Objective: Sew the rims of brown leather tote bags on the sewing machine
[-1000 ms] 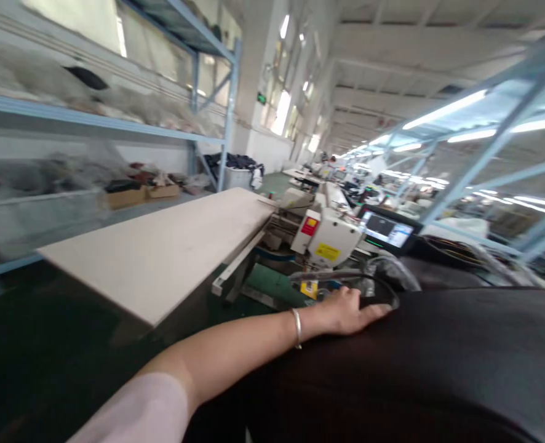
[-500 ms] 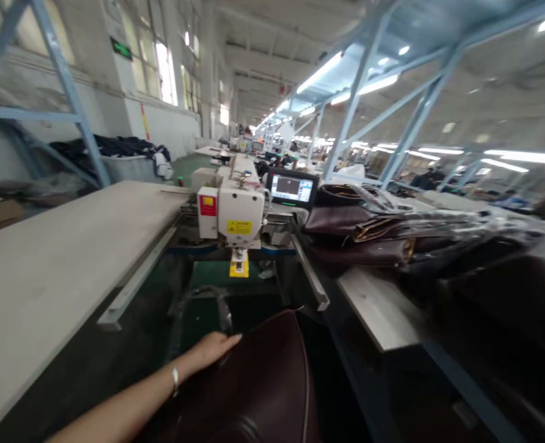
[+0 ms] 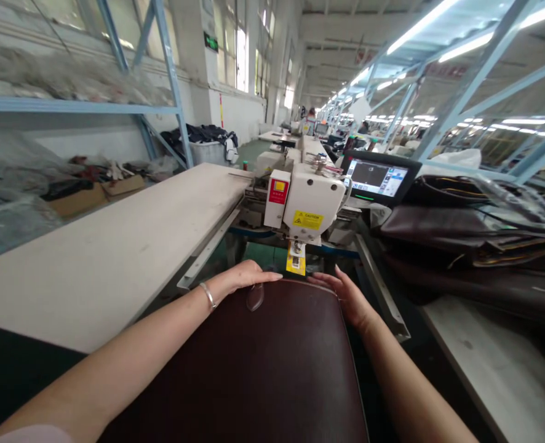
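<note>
A dark brown leather panel (image 3: 277,363) lies in front of me, its far edge just short of the white sewing machine head (image 3: 313,206). My left hand (image 3: 242,277) rests flat on the panel's far left corner, fingers stretched out, a bracelet on the wrist. Along the panel's far right edge lies my right hand (image 3: 346,295), fingers extended and pressed against the leather. A yellow tag (image 3: 295,258) hangs under the machine head, just beyond both hands.
A long pale table (image 3: 115,252) runs along the left. A touchscreen (image 3: 376,178) stands right of the machine. Stacked dark leather pieces (image 3: 475,240) fill the right side above a pale board (image 3: 498,363). Blue shelving (image 3: 69,104) with bags stands at the left.
The view swung and settled on the machine. The leather panel has moved forward toward the machine head. My right hand has come into view on its right edge; the left stays on it.
</note>
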A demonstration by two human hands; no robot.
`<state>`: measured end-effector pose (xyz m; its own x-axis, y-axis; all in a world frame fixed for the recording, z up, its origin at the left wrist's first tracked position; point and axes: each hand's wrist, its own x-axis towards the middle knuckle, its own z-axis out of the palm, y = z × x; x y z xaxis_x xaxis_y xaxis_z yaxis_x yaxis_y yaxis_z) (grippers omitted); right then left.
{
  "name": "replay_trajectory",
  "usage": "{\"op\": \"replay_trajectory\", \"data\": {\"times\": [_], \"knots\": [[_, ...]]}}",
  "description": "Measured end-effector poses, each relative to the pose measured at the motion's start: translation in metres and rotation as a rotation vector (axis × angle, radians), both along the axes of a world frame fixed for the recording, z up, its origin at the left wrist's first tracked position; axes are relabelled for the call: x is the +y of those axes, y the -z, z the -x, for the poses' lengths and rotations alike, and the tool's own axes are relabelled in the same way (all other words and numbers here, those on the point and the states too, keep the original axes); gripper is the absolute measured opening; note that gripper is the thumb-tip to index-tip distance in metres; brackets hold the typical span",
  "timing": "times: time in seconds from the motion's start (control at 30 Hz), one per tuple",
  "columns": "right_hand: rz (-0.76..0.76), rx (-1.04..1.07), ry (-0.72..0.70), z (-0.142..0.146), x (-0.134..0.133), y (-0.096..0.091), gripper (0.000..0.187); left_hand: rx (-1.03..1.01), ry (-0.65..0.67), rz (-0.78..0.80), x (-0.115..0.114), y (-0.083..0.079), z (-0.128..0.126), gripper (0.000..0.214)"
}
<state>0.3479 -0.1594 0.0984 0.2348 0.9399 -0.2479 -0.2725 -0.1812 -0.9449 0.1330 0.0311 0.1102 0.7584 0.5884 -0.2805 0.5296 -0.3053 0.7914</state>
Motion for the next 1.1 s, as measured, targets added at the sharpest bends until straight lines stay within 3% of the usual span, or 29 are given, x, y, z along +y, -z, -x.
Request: {"op": "replay_trajectory", "data": {"times": [0.13,0.23,0.33,0.43,0.67,0.77,0.83,0.97,1.1], "knots": [[0.057,0.076,-0.273,-0.01,0.014,-0.005,0.051,-0.013,0.06,0.059,0.005,-0.01,0.003,0.076],[0.081,0.009,-0.339,-0.018,0.019,-0.003,0.041,-0.049,0.061,0.082,0.015,-0.021,0.006,0.073],[0.016,0.029,-0.228,-0.027,0.023,0.002,0.037,-0.052,0.007,0.062,0.03,-0.022,0.0,0.072],[0.018,0.047,-0.077,-0.036,0.034,0.011,0.039,-0.034,-0.064,-0.003,0.046,-0.014,-0.016,0.07],[0.011,0.114,0.106,-0.049,0.073,0.025,0.046,-0.022,-0.071,-0.039,0.087,0.004,-0.052,0.066],[-0.077,0.16,0.267,-0.034,0.077,0.025,0.037,-0.057,-0.088,-0.037,0.105,0.008,-0.062,0.063],[-0.121,0.246,0.352,-0.015,0.072,0.026,0.046,-0.107,-0.096,0.001,0.114,0.013,-0.066,0.058],[-0.021,0.42,0.326,0.015,0.06,0.027,0.062,-0.237,-0.116,0.08,0.129,0.024,-0.071,0.047],[0.053,0.442,0.347,0.012,0.065,0.019,0.062,-0.32,-0.146,0.139,0.135,0.029,-0.073,0.044]]}}
